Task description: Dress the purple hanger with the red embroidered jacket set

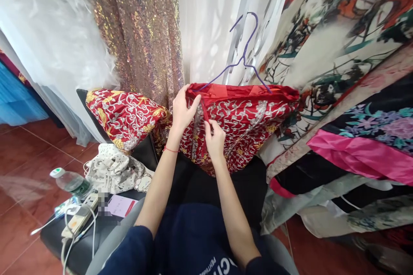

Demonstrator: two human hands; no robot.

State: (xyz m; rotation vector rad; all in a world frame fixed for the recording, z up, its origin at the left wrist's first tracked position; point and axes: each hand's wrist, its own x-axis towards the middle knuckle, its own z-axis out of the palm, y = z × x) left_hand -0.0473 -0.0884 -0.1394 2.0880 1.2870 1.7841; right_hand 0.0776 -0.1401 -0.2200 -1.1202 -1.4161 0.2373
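A red garment (238, 133) with silver and gold embroidery leans upright in front of me, its open top edge facing up. Out of that opening rises a purple wire hanger (243, 53). My left hand (184, 109) grips the garment's top edge at its left end, thumb on the near side. Just right of it, my right hand (214, 137) pinches a narrow red strap (204, 111) that hangs down the front of the garment. Another red embroidered piece (127, 116) drapes over a black chair back at the left.
A black seat (51, 236) at lower left bears a water bottle (71, 181), a power strip (80, 217) with white cables, a dotted cloth bag (112, 169) and a pink card (121, 206). Sequined fabric (142, 30) hangs behind; patterned garments (309, 60) hang at right.
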